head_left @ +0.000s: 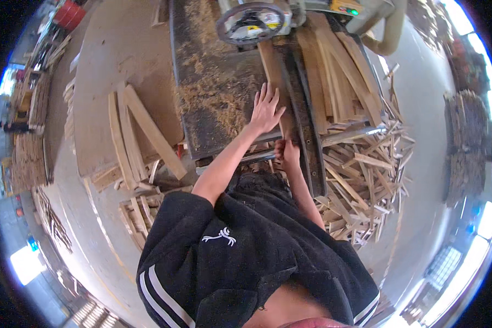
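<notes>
A narrow wooden board [273, 68] lies lengthwise on the dark, sawdust-strewn machine table [202, 71], along a black guide rail [300, 93]. Its far end reaches under the machine head with a round handwheel [251, 24]. My left hand [265, 112] rests on the board and its left edge, fingers stretched forward and slightly apart. Closer to my body, my right hand [287, 154] is curled at the board's near end, beside the rail. Part of that end is hidden by my fingers.
Several longer planks [339, 71] lie right of the rail. Below them spreads a heap of offcuts [366, 175] on the floor. On the left, a brown panel surface [126, 60] carries a few loose strips [147, 128]. Stacked wood [464, 142] stands farther right.
</notes>
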Motion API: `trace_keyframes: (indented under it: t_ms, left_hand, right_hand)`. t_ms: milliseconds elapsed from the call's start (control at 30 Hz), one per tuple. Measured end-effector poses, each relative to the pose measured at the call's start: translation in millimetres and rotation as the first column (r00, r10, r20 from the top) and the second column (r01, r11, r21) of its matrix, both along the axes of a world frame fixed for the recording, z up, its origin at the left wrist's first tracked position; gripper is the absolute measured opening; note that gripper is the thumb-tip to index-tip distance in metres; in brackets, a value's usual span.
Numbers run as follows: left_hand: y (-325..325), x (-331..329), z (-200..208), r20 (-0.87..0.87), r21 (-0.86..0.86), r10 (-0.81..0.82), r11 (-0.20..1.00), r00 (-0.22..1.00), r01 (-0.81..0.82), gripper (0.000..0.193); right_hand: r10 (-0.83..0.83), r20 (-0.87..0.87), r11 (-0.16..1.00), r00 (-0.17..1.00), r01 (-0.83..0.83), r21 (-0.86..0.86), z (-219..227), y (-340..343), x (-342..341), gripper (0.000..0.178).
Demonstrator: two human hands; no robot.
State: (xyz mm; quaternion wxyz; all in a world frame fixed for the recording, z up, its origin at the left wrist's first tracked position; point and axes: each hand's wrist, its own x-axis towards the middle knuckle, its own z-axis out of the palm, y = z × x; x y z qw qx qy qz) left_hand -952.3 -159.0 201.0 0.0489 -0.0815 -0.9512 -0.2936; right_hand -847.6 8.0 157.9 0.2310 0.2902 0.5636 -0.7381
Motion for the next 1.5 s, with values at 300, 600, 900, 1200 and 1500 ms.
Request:
trace_keyframes:
  t_ms: [300,600,900,1200,1500]
  left_hand:
    - [-192,88,34,-0.218,-0.227,0.615,0.723,0.758,-0.652,0.066]
    - [-282,184,6,-0.001,0.194,0.983,0.179,0.182,-0.965,0.073]
    - [-247,144,48,0.284,0.780,0.069,-0.597,0.956,-0.188,0.051]
    - [-166,88,16,0.219,0.563,-0.095,-0.800,0.971,-0.206,0.048]
    - [-48,86,37,0.397,0.601,-0.271,-0.645,0.877,-0.472,0.052]
  right_hand:
    - [-0.222,-0.021,0.974,0.975,0.221,-0.043,31,-58,-119,0.049]
    - [-0.117,0.021,0.966,0.993,0.118,-0.232,6,-79,-193,0.048]
    - [0.212,-0.468,0.943,0.858,-0.305,-0.132,95,-122,-176,0.047]
    - [0.900,-0.434,0.405,0.041,-0.445,0.799,195,-76,0,0.098]
    - [0.660,-0.492,0.719,0.568,-0.287,0.633,168,22,60,0.078]
